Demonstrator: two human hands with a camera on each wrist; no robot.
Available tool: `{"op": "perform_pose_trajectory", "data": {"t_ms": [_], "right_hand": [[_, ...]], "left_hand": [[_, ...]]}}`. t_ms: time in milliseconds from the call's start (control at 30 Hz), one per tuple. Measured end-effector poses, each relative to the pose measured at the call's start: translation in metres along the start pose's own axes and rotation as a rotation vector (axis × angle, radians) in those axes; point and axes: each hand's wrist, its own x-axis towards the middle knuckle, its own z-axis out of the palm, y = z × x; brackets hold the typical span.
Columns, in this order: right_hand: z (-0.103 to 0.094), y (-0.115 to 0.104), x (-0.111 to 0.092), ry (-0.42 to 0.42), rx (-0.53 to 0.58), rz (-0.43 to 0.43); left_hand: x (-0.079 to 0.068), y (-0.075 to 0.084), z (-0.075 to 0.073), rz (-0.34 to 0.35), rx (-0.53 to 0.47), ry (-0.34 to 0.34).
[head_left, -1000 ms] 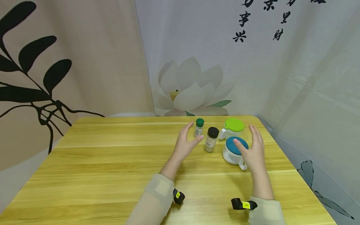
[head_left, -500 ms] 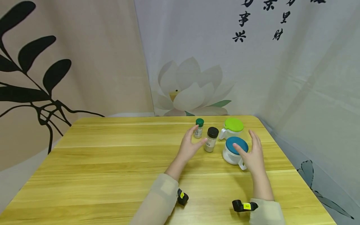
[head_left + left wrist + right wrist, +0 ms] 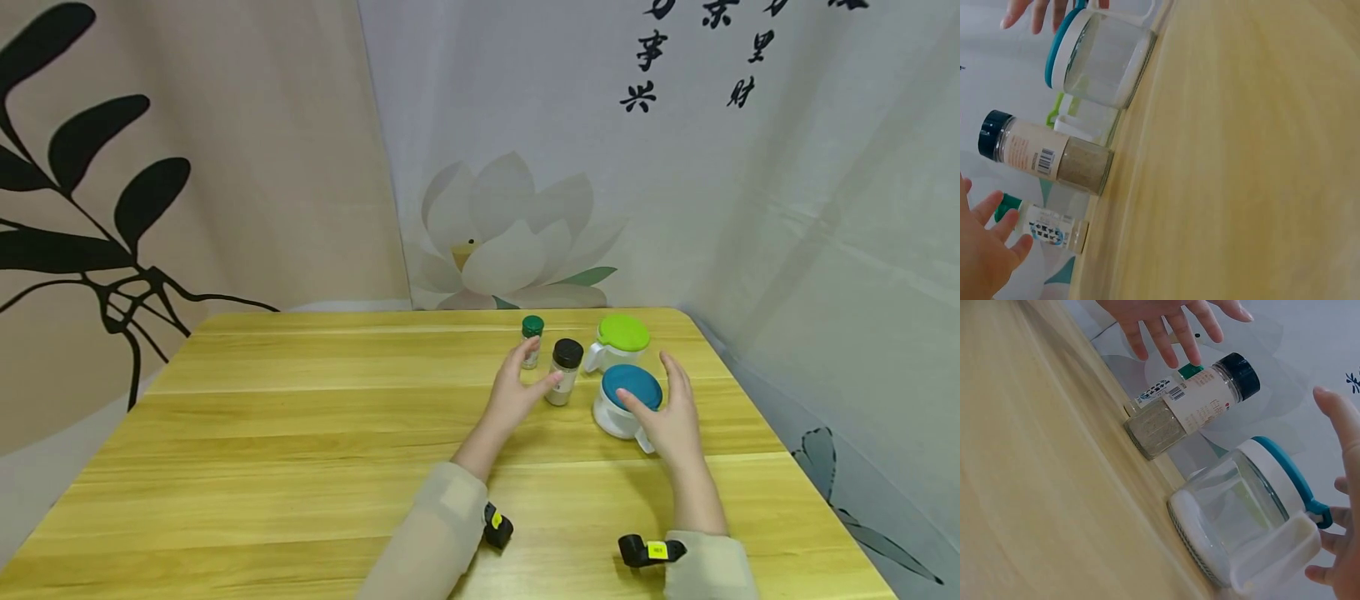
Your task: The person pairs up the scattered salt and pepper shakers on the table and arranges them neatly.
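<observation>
A black-capped spice jar [image 3: 567,353] with a beige label holds greyish-brown powder and stands upright. My left hand [image 3: 512,396] is spread just left of it, thumb overlapping the jar in the head view. Behind those fingers is a smaller green-capped shaker [image 3: 532,326], partly covered. To the right stands a glass seasoning pot [image 3: 1229,506] with a blue lid, a white handle and white contents low inside. Beside its lid and handle, my right hand [image 3: 675,421] is held with thumb and fingers apart. Neither hand grips anything.
Behind the blue-lidded pot stands a similar pot with a lime-green lid [image 3: 624,333]. All containers are grouped at the far right of the wooden table [image 3: 262,450]. A printed curtain [image 3: 517,100] hangs beyond the far edge. Each sleeve carries a black wrist camera [image 3: 651,551].
My left hand has moved right and slightly nearer, from beside the green-capped shaker toward the black-capped jar. My right hand has shifted slightly down. The containers stay where they were.
</observation>
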Motion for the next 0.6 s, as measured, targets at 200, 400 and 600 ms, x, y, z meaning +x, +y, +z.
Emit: {"op": "perform_pose_trajectory", "data": {"t_ms": [200,400,600], "right_hand": [[0.0,0.002,-0.001,-0.011,0.004,0.016],[0.001,0.003,-0.001,-0.035,0.028,0.05],[0.003,0.006,0.0,-0.047,0.015,0.056]], "left_hand": [[0.001,-0.003,0.005,0.007,-0.002,0.0],[0.005,-0.003,0.009,0.0,-0.02,0.005],[0.008,-0.002,0.013,-0.015,-0.045,-0.003]]}}
